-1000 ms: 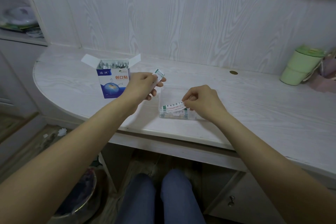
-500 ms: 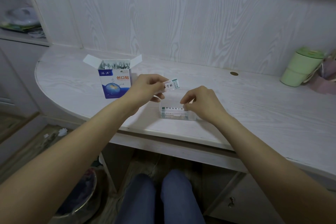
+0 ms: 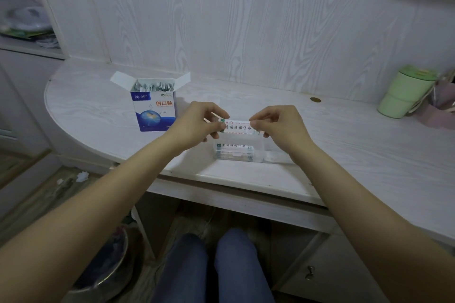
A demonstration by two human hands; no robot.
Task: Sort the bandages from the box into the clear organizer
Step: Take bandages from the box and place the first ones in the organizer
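A wrapped white bandage with green ends is stretched level between my two hands, just above the clear organizer. My left hand pinches its left end and my right hand pinches its right end. Inside the organizer lie a few wrapped bandages, stacked flat. The blue and white bandage box stands upright to the left with its top flaps open, and several wrapped bandages show in its mouth.
A green lidded cup stands at the far right by pink items. A small brass disc sits in the white desk near the wall. My knees are under the desk edge; a bin is on the floor at left.
My left hand brought the bandage rightward over the organizer. My right hand let go of the bandage it laid in the organizer, rose, and took the other end.
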